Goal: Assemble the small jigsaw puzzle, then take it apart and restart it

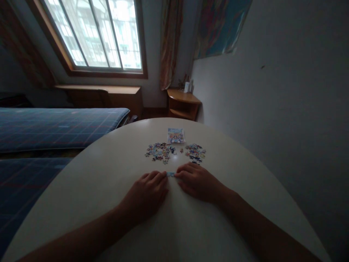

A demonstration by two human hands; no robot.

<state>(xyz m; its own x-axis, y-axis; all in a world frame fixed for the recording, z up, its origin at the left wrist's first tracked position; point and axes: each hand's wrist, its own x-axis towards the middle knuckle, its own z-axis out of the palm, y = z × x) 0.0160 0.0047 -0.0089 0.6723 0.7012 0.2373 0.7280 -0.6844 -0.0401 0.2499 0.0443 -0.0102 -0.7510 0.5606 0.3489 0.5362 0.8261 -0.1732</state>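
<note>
A short strip of joined light-blue jigsaw pieces (170,174) lies flat on the white table between my two hands. At its left end, my left hand (149,191) is closed, with thumb and fingertips on the strip's edge. From the other side my right hand (197,182) is closed on the right end, its fingers curled and partly covering the pieces. Just beyond are two loose heaps of jigsaw pieces, a left heap (158,151) and a right heap (195,152). One single piece (181,150) sits between them.
Behind the heaps a colourful printed picture sheet or packet (176,135) lies on the round white table (109,174). A bed with a plaid mattress (60,127) stands to the left, a wall (272,109) to the right. Farther off is a wooden corner shelf (183,96).
</note>
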